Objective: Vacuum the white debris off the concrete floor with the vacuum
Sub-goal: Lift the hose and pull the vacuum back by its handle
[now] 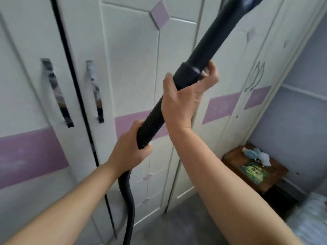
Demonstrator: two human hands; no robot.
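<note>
A black vacuum wand (215, 34) slants up to the top right, out of the frame. Its ribbed black hose (152, 119) runs down from the wand's collar and hangs toward the floor at the bottom centre. My right hand (184, 98) is wrapped around the collar where hose meets wand. My left hand (130, 147) grips the ribbed hose lower down. A strip of grey concrete floor (185, 218) shows at the bottom; no white debris is visible on it.
A white wardrobe (127, 68) with purple bands and chrome handles fills the view straight ahead, one door gap dark. A small wooden bedside table (276, 172) with a book and figurines stands at the right. White bedding (313, 221) sits at the bottom right corner.
</note>
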